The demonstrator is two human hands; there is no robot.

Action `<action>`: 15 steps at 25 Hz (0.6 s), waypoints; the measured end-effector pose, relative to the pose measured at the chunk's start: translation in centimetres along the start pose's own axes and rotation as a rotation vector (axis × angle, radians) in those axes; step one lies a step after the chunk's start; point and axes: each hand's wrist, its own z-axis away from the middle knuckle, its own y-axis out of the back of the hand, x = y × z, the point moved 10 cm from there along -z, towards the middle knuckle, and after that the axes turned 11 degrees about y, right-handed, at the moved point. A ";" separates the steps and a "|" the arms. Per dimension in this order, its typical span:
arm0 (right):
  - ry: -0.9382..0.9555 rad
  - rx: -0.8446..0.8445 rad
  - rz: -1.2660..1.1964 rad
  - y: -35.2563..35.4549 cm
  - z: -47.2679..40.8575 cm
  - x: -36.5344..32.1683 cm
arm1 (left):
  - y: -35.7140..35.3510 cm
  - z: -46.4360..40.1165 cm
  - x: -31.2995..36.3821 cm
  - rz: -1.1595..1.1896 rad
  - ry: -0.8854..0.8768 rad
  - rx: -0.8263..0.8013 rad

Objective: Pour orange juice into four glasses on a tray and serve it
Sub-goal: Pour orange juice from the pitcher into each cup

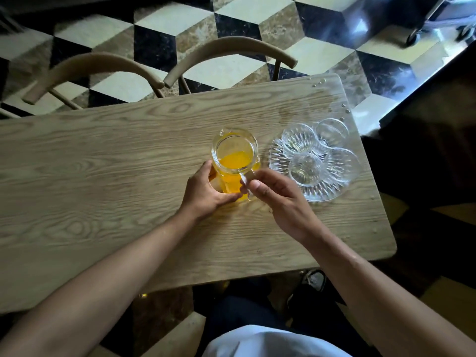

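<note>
A clear glass pitcher holding orange juice stands upright on the wooden table. My left hand wraps its lower left side. My right hand pinches the pitcher's clear handle on the near right side. To the right, a ribbed clear glass tray carries several empty glasses: one at the back left, one at the back right, one at the front, and one at the right.
Two wooden chair backs stand along the table's far edge. The table's right end lies just past the tray. Checkered tile floor surrounds the table, and a wheeled cart stands at the top right.
</note>
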 end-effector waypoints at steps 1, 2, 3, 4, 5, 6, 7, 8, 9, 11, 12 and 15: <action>-0.008 0.006 -0.012 0.6 0.8 -0.4 | -0.6 1.3 0.0 0.016 0.023 0.014; -0.020 0.018 -0.031 1.3 1.6 -0.7 | -1.2 2.6 0.1 0.029 0.033 0.028; -0.032 0.027 -0.057 2.1 2.4 -1.0 | -1.8 3.7 0.3 0.042 0.038 0.046; -0.042 0.029 -0.089 2.9 3.3 -1.4 | -2.6 5.0 0.6 0.053 0.042 0.066; -0.049 0.029 -0.115 3.8 4.3 -1.9 | -3.6 6.2 1.1 0.068 0.050 0.080; -0.053 0.030 -0.118 4.7 5.2 -2.6 | -4.7 7.5 1.7 0.084 0.057 0.089; -0.058 0.032 -0.108 5.7 6.1 -3.2 | -5.8 8.8 2.6 0.101 0.060 0.101; -0.061 0.033 -0.097 6.8 7.1 -3.8 | -7.0 10.0 3.3 0.112 0.068 0.115; -0.062 0.035 -0.086 8.0 7.9 -4.3 | -8.4 11.2 4.1 0.132 0.073 0.123; -0.070 0.049 -0.071 10.3 9.3 -5.0 | -11.0 13.0 5.6 0.185 0.077 0.126; -0.076 0.058 -0.064 11.8 10.1 -5.4 | -12.5 13.9 6.6 0.206 0.075 0.124; -0.075 0.055 -0.025 15.7 11.8 -6.8 | -16.8 15.8 9.1 0.263 0.075 0.092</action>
